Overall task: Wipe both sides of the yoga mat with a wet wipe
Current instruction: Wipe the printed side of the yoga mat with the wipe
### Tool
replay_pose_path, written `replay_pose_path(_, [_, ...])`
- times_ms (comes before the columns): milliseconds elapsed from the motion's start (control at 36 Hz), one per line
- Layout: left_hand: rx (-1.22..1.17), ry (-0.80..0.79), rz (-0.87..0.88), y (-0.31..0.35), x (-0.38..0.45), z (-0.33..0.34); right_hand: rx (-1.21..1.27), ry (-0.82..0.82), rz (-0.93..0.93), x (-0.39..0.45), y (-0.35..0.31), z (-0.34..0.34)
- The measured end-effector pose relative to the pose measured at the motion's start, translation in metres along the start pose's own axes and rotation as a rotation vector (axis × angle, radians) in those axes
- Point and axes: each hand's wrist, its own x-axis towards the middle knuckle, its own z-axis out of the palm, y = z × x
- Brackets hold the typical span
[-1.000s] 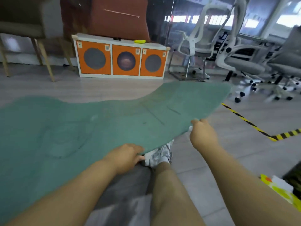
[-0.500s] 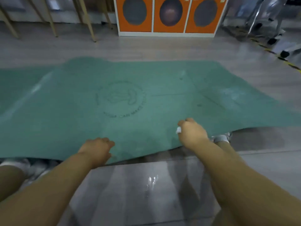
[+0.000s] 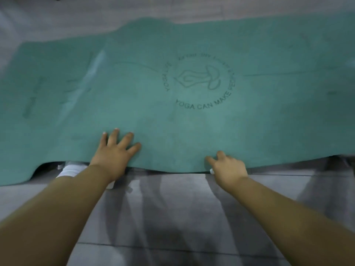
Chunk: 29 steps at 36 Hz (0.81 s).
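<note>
The teal yoga mat (image 3: 192,121) lies spread across the floor, printed side up, with a round logo reading "YOGA CAN MAKE". Its near edge ripples slightly off the floor. My left hand (image 3: 115,152) rests flat on the mat close to that edge, fingers spread and straight. My right hand (image 3: 227,167) sits on the near edge further right, forefinger stretched onto the mat and the other fingers curled. A small white bit of the wet wipe (image 3: 211,171) peeks out from under that palm; the rest of it is hidden.
Grey glossy floor tiles (image 3: 172,217) fill the foreground below the mat. A white shoe (image 3: 70,169) shows under the mat's lifted edge beside my left wrist. Pale floor (image 3: 96,14) runs beyond the mat's far edge.
The mat has come down from being held up to lying on the floor. My left hand has let go of the edge and flattened on top. The view has tipped down, losing the cabinet and chairs.
</note>
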Motion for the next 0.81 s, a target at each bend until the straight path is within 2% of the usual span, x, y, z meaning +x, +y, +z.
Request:
replay_pose_path(111, [-0.053,-0.112,0.0,-0.002,0.007,0.01,-0.04,0.028,0.004,-0.002,0.003,-0.001])
replay_pose_path(250, [-0.167,-0.16,0.026,0.008,0.008,0.001,-0.015,0.236,0.113,0.001,0.025,-0.043])
replay_pose_path(361, [-0.279,-0.085,0.052,0.027,0.001,-0.019,0.038,0.51,0.127,-0.006,0.051,-0.097])
replay_pose_path(500, [-0.359,0.058,0.127,0.073,-0.006,-0.066,0.014,0.676,0.18,-0.03,0.099,-0.152])
replay_pose_path(611, [-0.365,0.155,0.15,0.106,-0.01,-0.117,0.056,0.818,0.209,-0.059,0.141,-0.167])
replay_pose_path(722, [-0.42,0.203,0.236,0.153,-0.017,-0.167,0.167,0.973,0.349,-0.085,0.189,-0.175])
replay_pose_path(778, [-0.445,0.2,0.273,0.182,-0.015,-0.185,0.133,0.975,0.421,-0.097,0.217,-0.181])
replay_pose_path(806, [-0.464,0.196,0.282,0.194,-0.012,-0.193,0.107,0.895,0.477,-0.102,0.232,-0.183])
